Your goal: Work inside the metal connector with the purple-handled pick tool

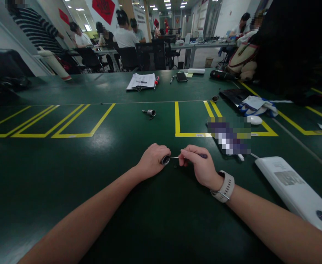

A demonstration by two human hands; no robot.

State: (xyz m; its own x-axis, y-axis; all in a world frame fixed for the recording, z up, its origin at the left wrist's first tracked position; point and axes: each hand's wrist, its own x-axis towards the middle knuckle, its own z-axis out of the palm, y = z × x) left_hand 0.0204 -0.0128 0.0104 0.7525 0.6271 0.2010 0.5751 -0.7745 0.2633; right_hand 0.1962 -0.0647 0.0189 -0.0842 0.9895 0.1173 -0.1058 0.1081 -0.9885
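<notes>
My left hand (153, 161) is closed around a round metal part (165, 160), its open ring-shaped end facing right. In my right hand (197, 161) is a thin screwdriver (203, 156) with a dark handle; its slender shaft points left, with the tip at or close to the ring's opening. Whether the tip touches the part I cannot tell. A tiny dark piece (175, 167) lies on the green table just below the shaft. Farther off sits a similar metal part (151, 113) with a thin stem, lying on its side.
Yellow tape (177, 119) marks boxes on the table. To the right are a phone (226, 139), a white power bank (292, 190), a white mouse-like object (254, 120) and a cloth (258, 106). Papers (141, 80) and a red screwdriver (156, 81) lie toward the back. Several people sit beyond.
</notes>
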